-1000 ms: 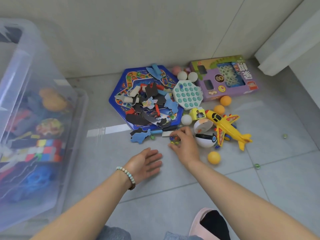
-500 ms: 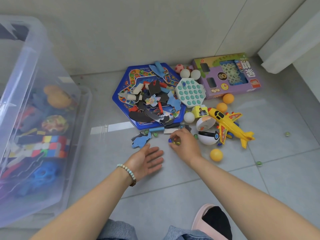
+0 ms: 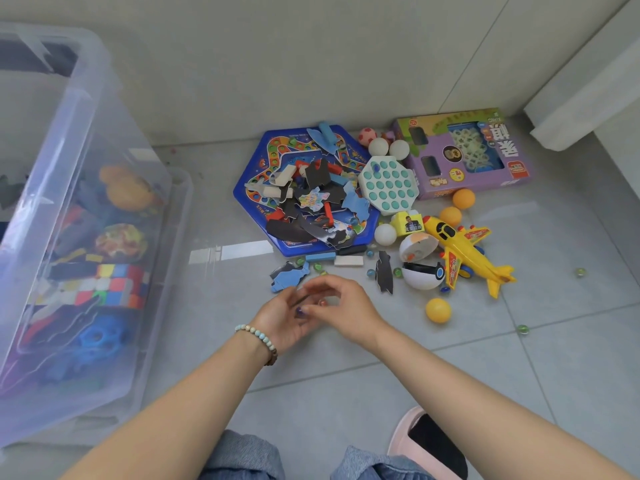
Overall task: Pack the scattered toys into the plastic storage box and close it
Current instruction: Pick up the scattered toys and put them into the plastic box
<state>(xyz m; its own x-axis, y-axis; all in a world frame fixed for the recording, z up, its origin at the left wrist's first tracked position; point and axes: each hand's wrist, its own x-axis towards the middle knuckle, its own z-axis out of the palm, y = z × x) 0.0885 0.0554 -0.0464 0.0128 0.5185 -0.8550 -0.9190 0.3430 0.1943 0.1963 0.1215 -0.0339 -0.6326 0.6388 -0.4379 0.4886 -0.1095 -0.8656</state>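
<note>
A clear plastic storage box (image 3: 114, 140) stands at the left, with several toys inside. The scattered toys lie ahead by the wall: a blue hexagonal game board (image 3: 263, 188) heaped with puzzle pieces, a yellow toy plane (image 3: 464, 252), a purple boxed game (image 3: 460, 154), orange and white balls, and glass marbles (image 3: 398, 271). My left hand (image 3: 280, 317) is cupped palm up, with small marbles in it. My right hand (image 3: 343, 306) is pinched over that palm, its fingertips touching marbles there.
A wall runs behind the toys and a white ledge (image 3: 581, 98) juts out at the right. Stray marbles (image 3: 523, 329) lie on the grey tiles at the right. My pink slipper (image 3: 426, 445) and jeans show at the bottom.
My right hand has left the floor by the board and come back over my left palm with marbles. My left hand has turned up and cupped. A dark puzzle piece is now uncovered.
</note>
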